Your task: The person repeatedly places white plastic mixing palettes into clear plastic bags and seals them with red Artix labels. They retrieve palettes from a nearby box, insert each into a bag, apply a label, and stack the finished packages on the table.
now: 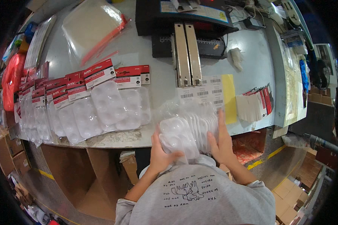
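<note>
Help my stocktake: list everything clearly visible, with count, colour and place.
Table: one, grey, centre
Bagged trays: many, white, front centre
Carded packs: many, red/white, left
Header cards: one stack, red/white, right
Bags: one pile, clear, upper left
Machine: one, black, top centre
Label sheet: one, white, below machine
Plain sheet: one, yellow, beside labels
Wad: one, white, upper right
Boxes: several, brown, floor
Shirt: one, grey, bottom
Left hand: one, bare, on trays
Right hand: one, bare, on trays

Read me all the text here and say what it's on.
I won't quote wording, but it appears on:
Header cards: white lettering on red.
Label sheet: barcodes, fine print mostly too small.
Grey shirt: black lettering around a drawing.
Black machine: print too small to read.
</note>
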`<action>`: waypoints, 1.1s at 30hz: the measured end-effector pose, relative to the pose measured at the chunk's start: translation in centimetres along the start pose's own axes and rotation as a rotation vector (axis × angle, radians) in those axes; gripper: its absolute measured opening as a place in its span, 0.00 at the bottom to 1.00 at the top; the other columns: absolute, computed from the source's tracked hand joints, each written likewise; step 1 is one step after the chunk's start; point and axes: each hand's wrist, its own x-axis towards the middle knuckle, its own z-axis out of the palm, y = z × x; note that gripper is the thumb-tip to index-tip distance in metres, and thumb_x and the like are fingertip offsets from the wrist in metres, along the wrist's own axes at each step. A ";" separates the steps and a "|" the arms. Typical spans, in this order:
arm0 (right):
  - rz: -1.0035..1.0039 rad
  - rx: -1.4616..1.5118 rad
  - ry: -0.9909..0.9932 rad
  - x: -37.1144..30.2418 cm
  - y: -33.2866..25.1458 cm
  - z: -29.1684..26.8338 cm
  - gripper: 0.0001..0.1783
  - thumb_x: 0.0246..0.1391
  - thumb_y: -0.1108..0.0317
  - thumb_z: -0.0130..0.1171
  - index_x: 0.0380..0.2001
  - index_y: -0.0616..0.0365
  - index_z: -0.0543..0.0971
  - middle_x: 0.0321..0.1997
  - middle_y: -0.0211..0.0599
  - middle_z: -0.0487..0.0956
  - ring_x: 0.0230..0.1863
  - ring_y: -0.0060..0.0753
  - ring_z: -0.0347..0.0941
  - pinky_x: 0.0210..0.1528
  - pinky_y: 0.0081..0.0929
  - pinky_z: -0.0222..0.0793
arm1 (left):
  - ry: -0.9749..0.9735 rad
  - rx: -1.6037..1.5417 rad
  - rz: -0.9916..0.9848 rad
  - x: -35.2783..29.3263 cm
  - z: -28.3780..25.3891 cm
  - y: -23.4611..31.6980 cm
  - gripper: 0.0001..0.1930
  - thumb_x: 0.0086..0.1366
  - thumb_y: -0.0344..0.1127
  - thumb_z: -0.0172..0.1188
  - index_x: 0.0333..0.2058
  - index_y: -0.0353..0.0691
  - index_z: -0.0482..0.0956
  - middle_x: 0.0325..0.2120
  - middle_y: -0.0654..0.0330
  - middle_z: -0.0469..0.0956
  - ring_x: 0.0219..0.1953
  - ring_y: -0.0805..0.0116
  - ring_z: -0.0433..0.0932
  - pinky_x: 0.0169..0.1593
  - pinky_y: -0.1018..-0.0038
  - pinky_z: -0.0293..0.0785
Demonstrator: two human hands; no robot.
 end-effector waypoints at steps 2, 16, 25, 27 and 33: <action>0.031 0.057 -0.033 0.1 1.2 -0.2 0.43 0.52 0.66 0.52 0.63 0.72 0.42 0.61 0.68 0.56 0.59 0.61 0.57 0.60 0.40 0.52 | -0.022 -0.093 0.018 0.6 0.1 -0.2 0.61 0.31 0.45 0.77 0.61 0.33 0.46 0.53 0.47 0.59 0.55 0.56 0.62 0.58 0.65 0.59; 0.062 0.059 -0.040 0.2 1.9 0.9 0.54 0.45 0.57 0.60 0.64 0.68 0.37 0.57 0.65 0.59 0.57 0.62 0.59 0.59 0.44 0.54 | -0.022 -0.039 0.274 2.0 -2.0 2.7 0.59 0.41 0.41 0.72 0.64 0.35 0.39 0.61 0.46 0.50 0.63 0.57 0.52 0.63 0.66 0.50; 0.087 -0.136 -0.088 1.3 -0.5 2.7 0.60 0.37 0.57 0.65 0.64 0.62 0.38 0.53 0.61 0.63 0.49 0.59 0.65 0.49 0.48 0.64 | 0.328 0.192 0.239 1.5 -0.6 -0.5 0.52 0.45 0.40 0.71 0.61 0.30 0.45 0.61 0.43 0.49 0.63 0.55 0.51 0.64 0.66 0.46; 0.088 -0.103 -0.074 1.3 -0.2 3.0 0.60 0.35 0.58 0.67 0.65 0.61 0.39 0.52 0.61 0.63 0.48 0.60 0.66 0.47 0.46 0.66 | 0.420 0.177 0.292 2.0 0.4 -1.3 0.49 0.47 0.43 0.70 0.60 0.29 0.49 0.59 0.44 0.52 0.61 0.55 0.54 0.63 0.66 0.48; 0.091 -0.105 -0.009 1.2 -0.2 2.6 0.55 0.33 0.62 0.66 0.63 0.61 0.47 0.49 0.57 0.66 0.47 0.56 0.68 0.45 0.40 0.69 | 0.297 -0.290 0.226 1.4 2.4 0.8 0.49 0.49 0.42 0.68 0.61 0.32 0.45 0.57 0.47 0.54 0.59 0.57 0.57 0.61 0.65 0.52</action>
